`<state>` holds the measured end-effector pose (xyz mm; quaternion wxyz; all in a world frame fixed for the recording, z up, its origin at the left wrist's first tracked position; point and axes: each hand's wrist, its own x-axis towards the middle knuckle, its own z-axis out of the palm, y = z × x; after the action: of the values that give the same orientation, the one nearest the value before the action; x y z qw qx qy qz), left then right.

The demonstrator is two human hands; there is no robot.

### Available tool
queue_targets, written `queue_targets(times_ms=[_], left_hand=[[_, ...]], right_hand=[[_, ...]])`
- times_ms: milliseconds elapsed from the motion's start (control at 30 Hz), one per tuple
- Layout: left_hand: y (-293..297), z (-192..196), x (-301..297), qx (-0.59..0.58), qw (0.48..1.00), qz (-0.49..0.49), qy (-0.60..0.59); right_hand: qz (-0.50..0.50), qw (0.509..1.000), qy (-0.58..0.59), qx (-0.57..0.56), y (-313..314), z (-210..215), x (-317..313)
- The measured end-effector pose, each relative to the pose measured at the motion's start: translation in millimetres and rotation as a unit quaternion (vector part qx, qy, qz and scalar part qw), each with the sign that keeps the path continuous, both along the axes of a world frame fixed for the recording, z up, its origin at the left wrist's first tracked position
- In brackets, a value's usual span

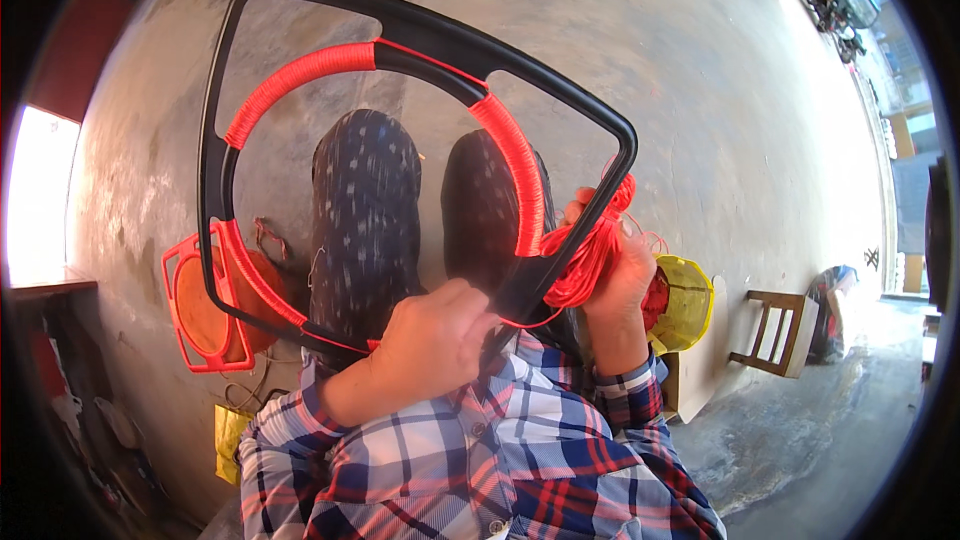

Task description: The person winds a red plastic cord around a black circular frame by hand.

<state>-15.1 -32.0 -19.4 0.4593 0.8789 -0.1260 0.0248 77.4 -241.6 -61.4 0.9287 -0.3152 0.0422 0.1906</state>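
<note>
A black frame, roughly four-sided with a round ring inside it, is held tilted above my knees. Tight red cord wraps several stretches of the ring, with bare black between them. My left hand is closed on the near side of the frame, its fingertips partly hidden. A loose bundle of red cord fills my right hand, which is beside the frame's right side, the fingers wrapped round it. One strand of the cord runs from the bundle toward my left hand, under the frame's near right corner.
To the left lies a red-wrapped frame against a round orange thing. A yellow bag is at lower left. On the right are a yellow container with red material inside, a small wooden stool and a dark bundle.
</note>
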Motion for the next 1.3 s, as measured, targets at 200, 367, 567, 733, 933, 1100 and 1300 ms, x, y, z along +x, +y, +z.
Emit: queue_targets(times_ms=[200, 367, 567, 733, 933, 1100, 1300], left_hand=[[-5, -1, 1, 0.005, 1.0, -0.004, 0.0], [-9, 1, 1, 0.017, 1.0, -0.015, -0.004], [-9, 3, 1, 0.045, 0.999, -0.015, 0.005], [-9, 2, 0, 0.055, 0.998, -0.004, 0.008], [-10, 3, -1, 0.078, 0.997, -0.003, 0.013], [-14, 5, -3, 0.065, 0.998, 0.0, 0.009], [-16, 8, -4, 0.085, 0.996, -0.005, -0.002]], right_hand=[[0.032, 0.997, -0.045, 0.059, 19, 5, -7], [0.073, 0.995, -0.021, -0.071, 32, 17, -11], [0.099, 0.993, -0.041, -0.042, 41, 27, -3], [0.078, 0.995, -0.029, -0.05, 40, 22, -2], [0.077, 0.996, -0.025, -0.038, 40, 18, 2], [0.02, 0.996, 0.021, -0.09, 37, 38, 20], [0.02, 0.995, 0.02, -0.1, 35, 39, 23]])
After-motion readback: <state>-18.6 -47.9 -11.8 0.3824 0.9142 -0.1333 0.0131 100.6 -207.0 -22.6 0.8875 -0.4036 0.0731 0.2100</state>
